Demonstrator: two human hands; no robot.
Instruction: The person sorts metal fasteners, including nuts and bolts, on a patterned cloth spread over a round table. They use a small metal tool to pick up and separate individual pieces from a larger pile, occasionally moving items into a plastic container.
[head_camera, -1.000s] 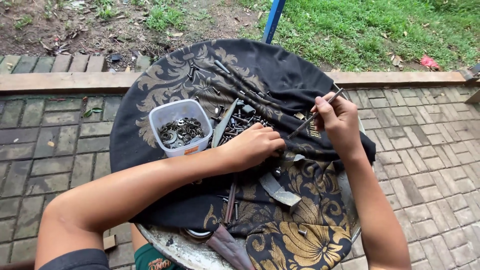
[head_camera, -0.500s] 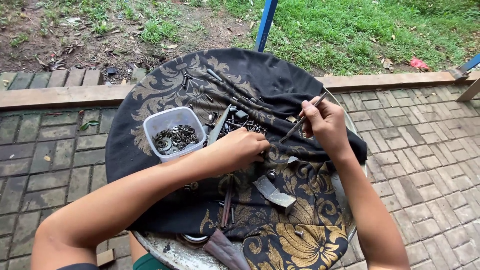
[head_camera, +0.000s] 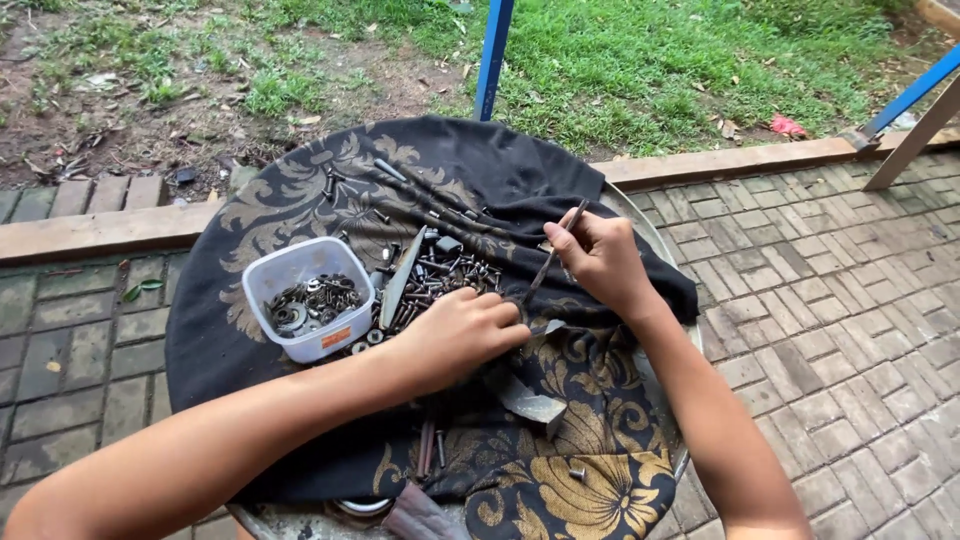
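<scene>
Right hand (head_camera: 600, 258), beyond the bolt pile (head_camera: 440, 285), has its grip closed on a thin rod (head_camera: 553, 255). Left hand (head_camera: 465, 330) rests half-curled, holding nothing, against the pile, near the plastic tub (head_camera: 300, 262); open cloth (head_camera: 560, 480) lies toward the counter's near edge.

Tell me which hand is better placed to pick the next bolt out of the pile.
Probably the left hand: it rests palm down at the edge of the pile of bolts, while the right hand already holds a thin rod.

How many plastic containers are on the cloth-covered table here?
1. A clear plastic tub holding washers and nuts stands on the black patterned cloth, left of the left hand. Cloth folds might hide others.
</scene>
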